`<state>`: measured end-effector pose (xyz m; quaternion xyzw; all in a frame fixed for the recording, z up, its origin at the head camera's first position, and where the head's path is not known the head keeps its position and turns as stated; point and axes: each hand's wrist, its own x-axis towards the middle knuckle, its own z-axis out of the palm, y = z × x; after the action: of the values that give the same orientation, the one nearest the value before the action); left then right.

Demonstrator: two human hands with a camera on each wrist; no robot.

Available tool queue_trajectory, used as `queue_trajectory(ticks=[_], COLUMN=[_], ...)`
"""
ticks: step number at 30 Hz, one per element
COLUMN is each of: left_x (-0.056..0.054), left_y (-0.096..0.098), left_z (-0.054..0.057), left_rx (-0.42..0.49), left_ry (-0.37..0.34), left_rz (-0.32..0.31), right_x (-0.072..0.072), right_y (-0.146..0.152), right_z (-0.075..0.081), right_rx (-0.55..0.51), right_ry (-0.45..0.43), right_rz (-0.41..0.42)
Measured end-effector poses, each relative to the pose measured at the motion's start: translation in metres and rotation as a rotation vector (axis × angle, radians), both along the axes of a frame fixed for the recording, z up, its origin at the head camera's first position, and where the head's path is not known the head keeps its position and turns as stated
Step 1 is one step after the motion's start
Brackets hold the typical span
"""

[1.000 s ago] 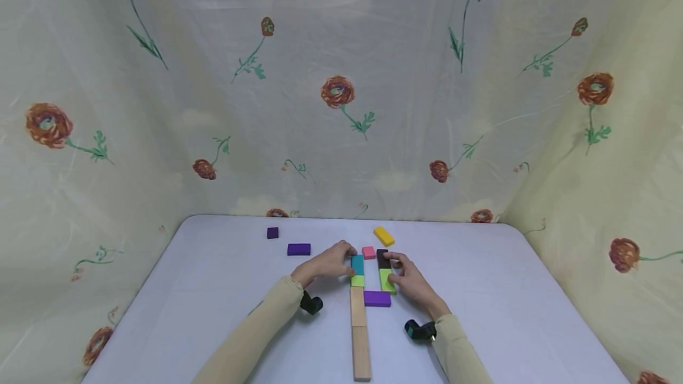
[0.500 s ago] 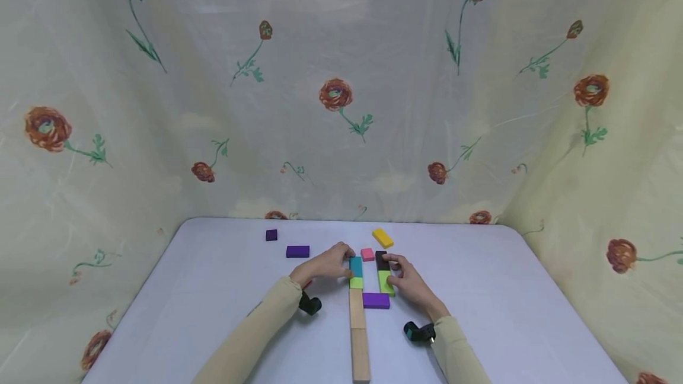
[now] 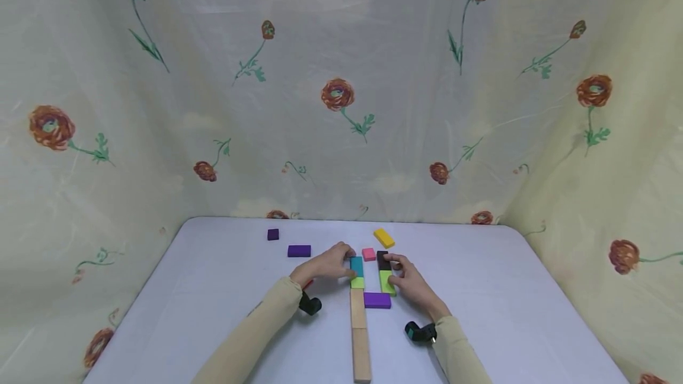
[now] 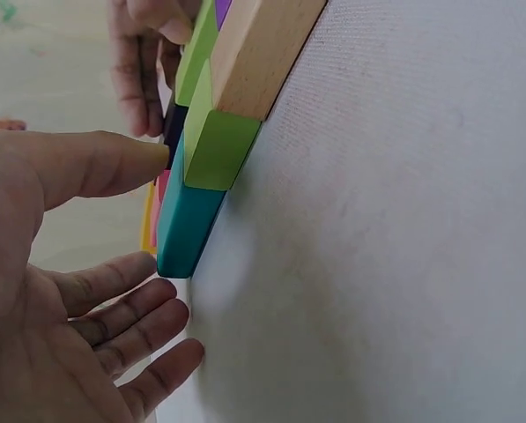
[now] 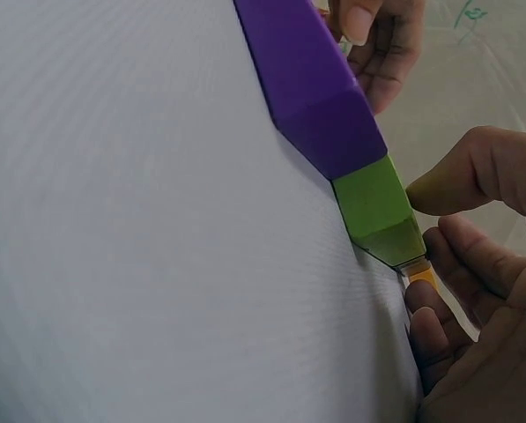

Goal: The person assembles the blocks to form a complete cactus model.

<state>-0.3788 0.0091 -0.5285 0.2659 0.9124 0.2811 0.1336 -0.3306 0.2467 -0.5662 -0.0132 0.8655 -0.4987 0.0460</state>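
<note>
In the head view my left hand (image 3: 328, 263) is at the teal block (image 3: 356, 266), thumb and index finger touching its left side and far end. In the left wrist view those fingers look fairly straight. A small lime block (image 4: 224, 150) follows, then wooden blocks (image 3: 359, 325) in line. My right hand (image 3: 415, 287) lies along a second row: its index finger touches the black block (image 3: 382, 259) and its thumb the lime rectangular block (image 3: 386, 282). A purple block (image 5: 311, 79) lies crosswise at that row's near end. The right palm's far side is hidden.
A pink block (image 3: 369, 254) lies between the far ends of the rows. Beyond it is a yellow block (image 3: 383, 237). A purple block (image 3: 299, 250) and a small dark purple block (image 3: 273, 234) lie at the back left. Something red (image 3: 308, 284) shows beside the left wrist.
</note>
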Motion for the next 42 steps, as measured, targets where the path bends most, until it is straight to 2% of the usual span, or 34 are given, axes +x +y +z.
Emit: queue_trajectory(ticks=[8, 13, 20, 25, 28, 31, 36, 42], left_x=[0.003, 0.001, -0.002, -0.001, 0.002, 0.004, 0.008, 0.009], left_y=[-0.005, -0.014, -0.03, -0.044, -0.051, -0.056, -0.063, -0.066], left_z=[0.011, 0.021, 0.03, 0.036, 0.037, 0.034, 0.024, 0.015], left_rx=[0.066, 0.104, 0.162, 0.177, 0.123, 0.015, -0.128, -0.175], left_ry=[-0.001, 0.053, 0.142, 0.197, 0.227, 0.274, 0.29, 0.28], left_rz=[0.131, 0.227, 0.444, 0.595, 0.664, 0.701, 0.716, 0.735], right_x=[0.001, 0.002, 0.001, -0.001, -0.001, -0.001, -0.001, -0.002], right_y=[0.0, 0.0, -0.001, 0.0, 0.0, 0.001, 0.001, 0.0], right_z=[0.0, 0.001, 0.002, 0.001, 0.0, 0.0, -0.001, -0.001], right_rx=[-0.002, 0.001, -0.009, 0.003, 0.011, 0.012, 0.015, 0.023], right_ry=[-0.01, -0.014, -0.014, -0.014, -0.015, -0.016, -0.025, -0.02], right_rz=[-0.002, -0.002, -0.001, -0.004, -0.01, -0.011, -0.012, -0.006])
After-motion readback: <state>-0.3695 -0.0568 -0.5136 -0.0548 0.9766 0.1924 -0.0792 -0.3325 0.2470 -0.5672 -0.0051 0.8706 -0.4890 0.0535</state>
